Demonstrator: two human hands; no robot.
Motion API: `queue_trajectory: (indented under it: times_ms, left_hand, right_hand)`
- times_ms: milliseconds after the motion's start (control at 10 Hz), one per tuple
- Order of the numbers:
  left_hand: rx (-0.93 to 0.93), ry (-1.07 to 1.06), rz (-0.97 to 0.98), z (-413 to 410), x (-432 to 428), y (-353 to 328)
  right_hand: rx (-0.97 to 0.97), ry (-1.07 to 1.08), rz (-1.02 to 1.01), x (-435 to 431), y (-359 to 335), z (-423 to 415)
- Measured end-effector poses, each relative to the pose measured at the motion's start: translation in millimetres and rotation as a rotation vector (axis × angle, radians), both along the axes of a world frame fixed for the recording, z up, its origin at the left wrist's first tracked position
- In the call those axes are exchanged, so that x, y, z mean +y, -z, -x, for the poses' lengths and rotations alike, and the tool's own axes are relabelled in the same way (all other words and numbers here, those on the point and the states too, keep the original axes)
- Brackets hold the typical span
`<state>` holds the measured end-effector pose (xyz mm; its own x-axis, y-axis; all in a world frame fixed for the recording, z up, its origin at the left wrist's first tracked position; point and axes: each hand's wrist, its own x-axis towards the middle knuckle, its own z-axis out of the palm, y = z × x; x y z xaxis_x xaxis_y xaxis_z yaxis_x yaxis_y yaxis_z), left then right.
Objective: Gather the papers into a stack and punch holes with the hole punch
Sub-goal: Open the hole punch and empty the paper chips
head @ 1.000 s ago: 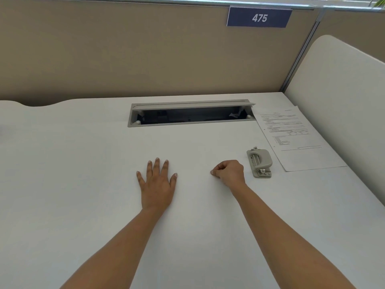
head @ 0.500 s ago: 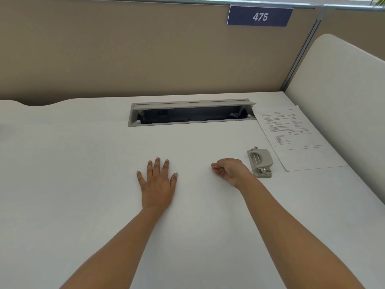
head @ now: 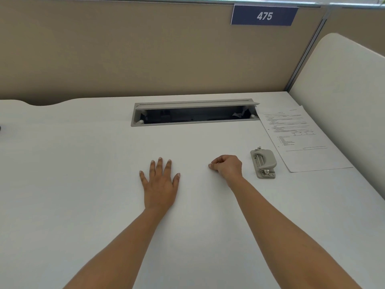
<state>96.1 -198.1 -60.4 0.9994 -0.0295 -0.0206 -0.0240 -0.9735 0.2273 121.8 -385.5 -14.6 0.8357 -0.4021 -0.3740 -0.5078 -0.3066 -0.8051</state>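
The left hand (head: 160, 184) is laid flat, palm down, on the white desk (head: 83, 195), its fingers (head: 159, 166) held straight and slightly spread, pointing away from the person, with the thumb set out to the side. Nothing is held beneath or within it. The left forearm is stretched forward from the lower edge of the view, bare and nearly straight. The right hand (head: 228, 166) is rested on the desk to the right of the left one, the two kept apart with bare desk between them. Its fingers are curled into a loose fist, the thumb brought against the tip of the forefinger, and nothing is seen gripped in it. The right forearm is angled in from the lower right corner. The hole punch (head: 264, 163), grey and lying flat, is found just beside the right hand on its outer side, not touched by it. The papers (head: 300, 138) are lain printed side up beyond and to the right of the punch, near the desk's right edge, against a white side panel (head: 343, 90); how many sheets are there cannot be told. An open grey cable tray (head: 193, 113) is set into the desk ahead of the hands, in front of a beige partition (head: 125, 59) on which a blue plate (head: 264, 16) marked 475 is mounted.
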Motion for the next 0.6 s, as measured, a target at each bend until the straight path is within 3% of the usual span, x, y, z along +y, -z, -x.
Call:
queue_trajectory:
  times_ms: [500, 600]
  left_hand:
    - [-0.018, -0.003, -0.001, 0.6, -0.1, 0.4]
    - [-0.026, -0.005, 0.011, 0.7, 1.0, 0.4]
  right_hand:
    - [0.045, -0.061, 0.140, 9.2, 5.5, -3.9]
    - [-0.016, 0.059, -0.212, 0.9, 4.9, -0.8]
